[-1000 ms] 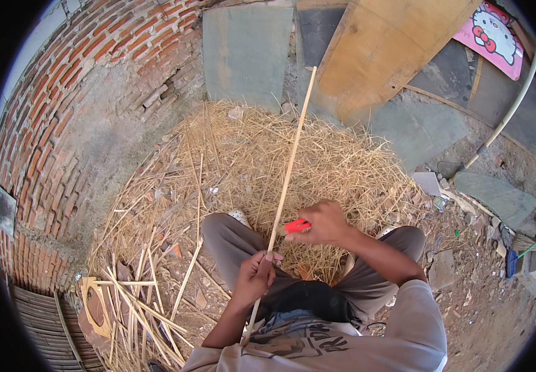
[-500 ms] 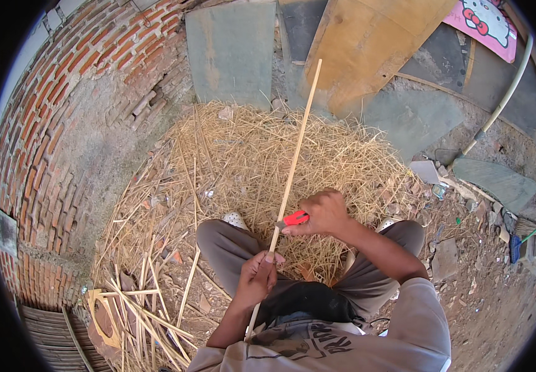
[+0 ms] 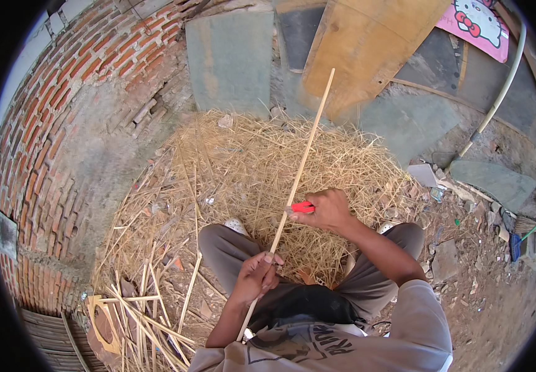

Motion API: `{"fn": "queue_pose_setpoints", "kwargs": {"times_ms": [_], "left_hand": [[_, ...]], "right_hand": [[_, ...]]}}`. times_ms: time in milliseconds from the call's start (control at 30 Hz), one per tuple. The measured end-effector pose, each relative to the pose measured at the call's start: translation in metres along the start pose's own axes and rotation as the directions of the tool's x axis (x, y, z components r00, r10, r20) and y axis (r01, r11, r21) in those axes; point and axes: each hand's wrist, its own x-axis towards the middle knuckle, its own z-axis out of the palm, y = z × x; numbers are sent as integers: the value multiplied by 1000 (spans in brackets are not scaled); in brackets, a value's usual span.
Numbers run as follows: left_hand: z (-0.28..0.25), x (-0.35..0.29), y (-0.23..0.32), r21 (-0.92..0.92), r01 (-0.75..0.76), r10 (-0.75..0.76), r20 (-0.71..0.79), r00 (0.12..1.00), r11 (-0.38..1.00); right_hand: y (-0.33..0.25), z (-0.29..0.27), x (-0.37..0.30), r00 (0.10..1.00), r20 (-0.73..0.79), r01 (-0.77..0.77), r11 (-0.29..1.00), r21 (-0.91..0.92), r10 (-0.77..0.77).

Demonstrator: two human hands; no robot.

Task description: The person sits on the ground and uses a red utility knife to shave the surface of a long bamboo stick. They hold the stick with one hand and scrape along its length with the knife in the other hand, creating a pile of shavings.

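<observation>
A long, thin bamboo strip [image 3: 313,133] slants up and away from my left forearm, its far tip over the straw pile. My left hand [image 3: 257,277] is closed around the lower part of the strip, thumb on top. My right hand [image 3: 327,211] grips a red utility knife [image 3: 302,207] further up. The knife's blade end meets the strip at about its middle. My crossed legs in grey trousers lie under both hands, with a black cloth [image 3: 308,304] across the lap.
Pale shavings [image 3: 237,149] heap up in front of me. Several loose bamboo strips [image 3: 141,316] lie at the lower left. A brick wall [image 3: 44,161] rises on the left. Grey boards [image 3: 231,62] and a brown panel [image 3: 367,49] lean at the back. Rubble [image 3: 448,260] covers the right.
My right hand and the knife have shifted slightly up and to the right along the strip. The strip's far end has swung a little right; my left hand keeps its hold.
</observation>
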Motion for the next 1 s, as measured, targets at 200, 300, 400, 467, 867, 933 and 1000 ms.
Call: {"fn": "queue_pose_setpoints", "kwargs": {"times_ms": [200, 300, 400, 467, 867, 933, 1000], "left_hand": [[1, -7, -1, -229, 105, -99, 36, 994, 968], [-3, -26, -11, -250, 184, -166, 93, 982, 951], [1, -46, -19, -266, 226, -195, 138, 971, 937], [3, -60, -20, -259, 244, -213, 139, 967, 935], [-1, -119, -54, -26, 329, -309, 282, 908, 944], [-2, -118, -56, 7, 302, -294, 245, 924, 953], [-1, -111, -56, -79, 258, -248, 120, 961, 963]], "right_hand": [[23, 6, 7, 998, -58, -38, 996, -78, 34], [64, -7, 24, 908, 95, -382, 899, -215, 409], [92, -18, 22, 899, -40, -437, 882, -179, 437], [97, -26, 21, 871, -55, -489, 855, -172, 488], [243, -68, 0, 330, -268, -925, 366, 100, 905], [248, -70, -3, 292, -248, -929, 336, 153, 923], [214, -76, 11, 348, -158, -915, 371, 157, 924]]}}
